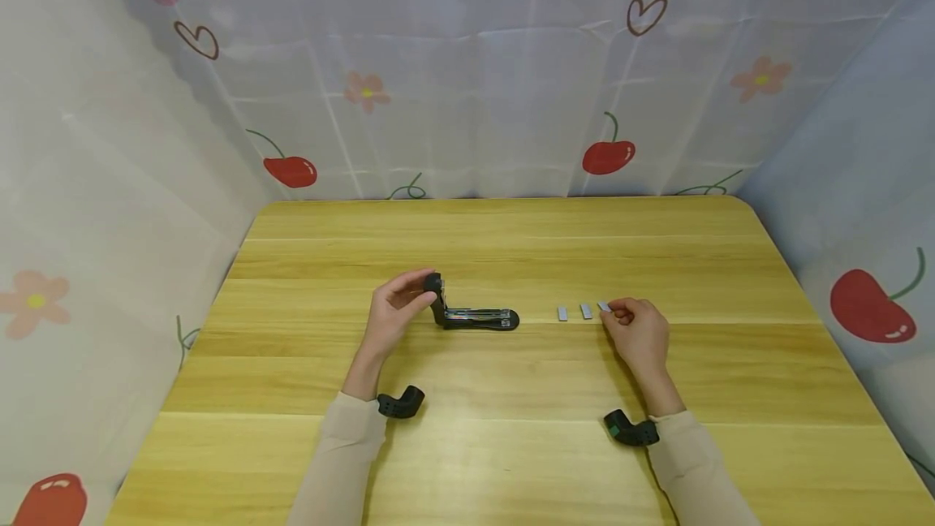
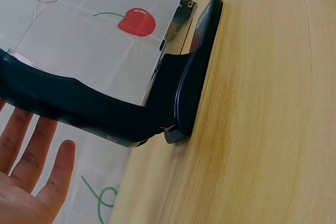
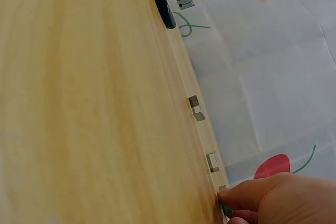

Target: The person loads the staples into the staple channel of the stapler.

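Note:
A black stapler (image 1: 478,326) lies on the wooden table with its top arm swung up almost upright, baring the metal staple channel (image 1: 475,315). My left hand (image 1: 394,307) holds that raised arm (image 2: 68,100) near its end, thumb on the near side and fingers behind. To the right, three small silver strips of staples lie in a row: the left one (image 1: 562,313), the middle one (image 1: 586,312) and the right one (image 1: 603,307). My right hand (image 1: 639,335) pinches the right strip between thumb and fingers, partly hiding it in the right wrist view.
The wooden table (image 1: 504,396) reaches back to a hanging curtain (image 1: 475,104) printed with cherries and flowers. More of the printed cloth hangs at both sides. A black wrist camera sits on the left wrist (image 1: 402,403), another on the right wrist (image 1: 631,430).

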Demonstrator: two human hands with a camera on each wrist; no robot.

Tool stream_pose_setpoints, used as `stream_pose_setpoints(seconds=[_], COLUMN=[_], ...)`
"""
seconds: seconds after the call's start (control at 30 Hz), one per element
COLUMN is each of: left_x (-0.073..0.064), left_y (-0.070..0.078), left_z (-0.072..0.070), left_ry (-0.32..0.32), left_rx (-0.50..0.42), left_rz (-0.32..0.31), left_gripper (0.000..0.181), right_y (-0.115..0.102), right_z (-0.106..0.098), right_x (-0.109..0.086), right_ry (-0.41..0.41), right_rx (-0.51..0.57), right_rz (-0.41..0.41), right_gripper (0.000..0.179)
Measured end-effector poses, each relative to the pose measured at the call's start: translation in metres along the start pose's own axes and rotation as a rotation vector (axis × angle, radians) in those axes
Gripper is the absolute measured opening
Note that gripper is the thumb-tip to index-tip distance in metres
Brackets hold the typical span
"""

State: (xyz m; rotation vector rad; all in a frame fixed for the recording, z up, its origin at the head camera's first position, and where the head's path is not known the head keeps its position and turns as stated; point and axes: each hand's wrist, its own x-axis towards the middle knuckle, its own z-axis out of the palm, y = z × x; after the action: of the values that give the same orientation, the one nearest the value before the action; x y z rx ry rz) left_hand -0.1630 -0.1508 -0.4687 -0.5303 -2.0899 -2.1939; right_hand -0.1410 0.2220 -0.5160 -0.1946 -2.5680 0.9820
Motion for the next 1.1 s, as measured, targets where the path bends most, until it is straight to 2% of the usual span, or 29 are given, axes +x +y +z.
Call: stream_pose_setpoints(seconds=[0.33, 0.83, 1.1], left_x=[0.0001, 0.0002, 0.0003], left_y=[-0.0009, -0.0004, -0.0017], left_z=[-0.0006, -0.0009, -0.0001], left_ry=[0.003, 0.006, 0.003], left_rx=[-0.002, 0.001, -0.016], left_rz=[0.009, -0.004, 0.006], left_gripper=[0.036, 0.037, 0.038], right_y=[0.0005, 0.0019, 0.0002], right_z=[0.0003, 0.0010, -0.0032], right_x=[-0.0003, 0.0013, 0.0021], right_ry=[0.034, 0.039, 0.069], right_rx=[0.011, 0.070, 0.113], right_rz=[-0.016, 0.059, 0.080], right_gripper=[0.010, 0.013, 0.014])
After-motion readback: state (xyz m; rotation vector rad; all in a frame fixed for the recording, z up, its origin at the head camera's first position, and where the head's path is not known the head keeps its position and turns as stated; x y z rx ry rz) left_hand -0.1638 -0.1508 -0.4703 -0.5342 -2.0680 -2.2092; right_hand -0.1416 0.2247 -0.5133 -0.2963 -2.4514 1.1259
